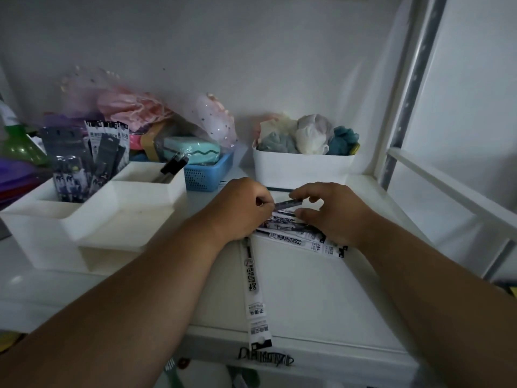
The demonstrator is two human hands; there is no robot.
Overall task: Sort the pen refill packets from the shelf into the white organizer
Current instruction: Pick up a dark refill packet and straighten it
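A pile of long white pen refill packets (296, 236) lies on the white shelf (321, 298), under both hands. My left hand (237, 208) is curled and pinches one end of a dark narrow packet (288, 203). My right hand (333, 212) pinches the other end of it between forefinger and thumb, palm over the pile. One long packet (256, 295) runs from my left wrist to the shelf's front edge. The white organizer (84, 219) stands at left; its back-left compartment holds several upright packets (84, 161).
A blue basket (208, 175) with a mint case sits behind the organizer, beside pink mesh bags (134, 107). A white bin (302, 168) of cloth items stands just behind the hands. A metal shelf upright (411, 88) and rail close off the right side.
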